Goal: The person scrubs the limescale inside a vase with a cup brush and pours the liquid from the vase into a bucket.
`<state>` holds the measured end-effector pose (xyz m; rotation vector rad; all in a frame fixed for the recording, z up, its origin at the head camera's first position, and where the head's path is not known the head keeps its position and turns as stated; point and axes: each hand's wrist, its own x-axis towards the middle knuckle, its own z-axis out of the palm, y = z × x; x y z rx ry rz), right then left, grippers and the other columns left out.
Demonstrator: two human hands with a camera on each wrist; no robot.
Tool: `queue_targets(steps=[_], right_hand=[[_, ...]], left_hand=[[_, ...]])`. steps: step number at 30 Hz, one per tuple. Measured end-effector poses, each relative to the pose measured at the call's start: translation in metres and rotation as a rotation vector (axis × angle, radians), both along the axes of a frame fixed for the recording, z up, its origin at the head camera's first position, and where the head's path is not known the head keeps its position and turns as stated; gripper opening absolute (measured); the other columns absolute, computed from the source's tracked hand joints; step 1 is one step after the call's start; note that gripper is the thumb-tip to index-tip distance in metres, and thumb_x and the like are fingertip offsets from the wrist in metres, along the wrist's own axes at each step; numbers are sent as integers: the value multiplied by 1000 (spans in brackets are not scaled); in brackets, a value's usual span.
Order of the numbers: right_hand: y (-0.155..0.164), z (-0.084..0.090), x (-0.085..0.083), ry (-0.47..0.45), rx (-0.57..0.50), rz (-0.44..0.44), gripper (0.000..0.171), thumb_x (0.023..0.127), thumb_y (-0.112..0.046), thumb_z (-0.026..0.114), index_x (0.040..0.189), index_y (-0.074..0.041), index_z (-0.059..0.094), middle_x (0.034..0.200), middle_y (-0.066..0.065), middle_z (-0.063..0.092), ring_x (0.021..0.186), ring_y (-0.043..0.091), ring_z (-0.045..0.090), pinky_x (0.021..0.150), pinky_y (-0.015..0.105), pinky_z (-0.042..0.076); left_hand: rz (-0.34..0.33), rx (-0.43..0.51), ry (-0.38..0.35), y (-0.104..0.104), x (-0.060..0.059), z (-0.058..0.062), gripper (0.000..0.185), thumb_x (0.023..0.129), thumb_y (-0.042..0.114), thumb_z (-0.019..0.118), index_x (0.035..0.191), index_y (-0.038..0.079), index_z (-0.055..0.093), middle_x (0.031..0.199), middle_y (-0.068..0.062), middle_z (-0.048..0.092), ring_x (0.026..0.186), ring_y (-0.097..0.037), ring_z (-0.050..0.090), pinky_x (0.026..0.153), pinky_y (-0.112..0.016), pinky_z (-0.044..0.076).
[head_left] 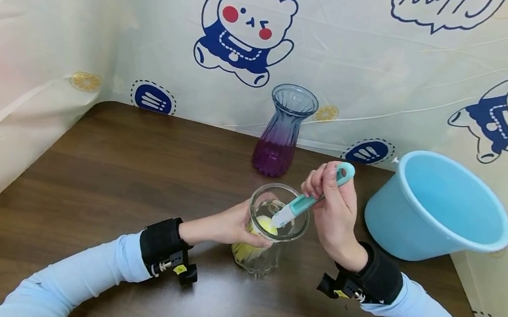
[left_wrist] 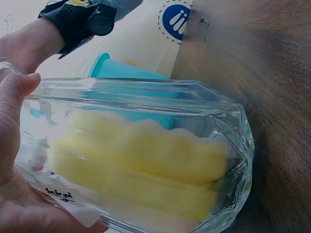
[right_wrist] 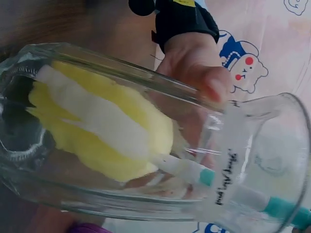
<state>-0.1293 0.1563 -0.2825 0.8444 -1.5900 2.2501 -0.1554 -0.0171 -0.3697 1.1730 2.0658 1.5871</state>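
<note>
Yellow sponge brush (right_wrist: 97,126) inside glass vase (right_wrist: 233,145)

Looks like a makeshift home-style recording booth: dark wooden table (head_left: 106,173) walled in by cream cartoon-bear plastic sheeting (head_left: 109,22).

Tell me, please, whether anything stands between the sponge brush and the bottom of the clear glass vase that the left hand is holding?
Nothing visible does. The yellow sponge head is already deep inside the clear glass vase, close to its base. The left hand grips the vase from outside, and the right hand holds the teal brush handle above the rim.
</note>
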Motion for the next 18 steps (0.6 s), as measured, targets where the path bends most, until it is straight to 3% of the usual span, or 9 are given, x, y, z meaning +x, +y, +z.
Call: queue_targets(steps=[9,13,18], right_hand=[[10,29,9,165,-95,-89,12,97,-12,38,88,-5,37,67,7,32,57,19,32,56,27,30],[13,39,14,200,-118,-71,14,96,-11,42,88,-1,37,66,8,33,56,19,34,56,28,32],[17,47,19,304,-179,13,18,96,-10,42,87,4,36,65,10,30,56,20,33,55,30,30]], left_hand=[[21,6,-1,-1,2,2,71,69,5,76,126,2,35,122,-12,47,110,-19,44,96,-30,36],[14,10,5,1,1,1,71,68,5,77,126,3,35,122,-11,47,110,-18,43,96,-30,36],[-1,2,-4,1,0,-1,72,71,6,75,129,3,33,125,-11,44,111,-19,42,97,-33,35]])
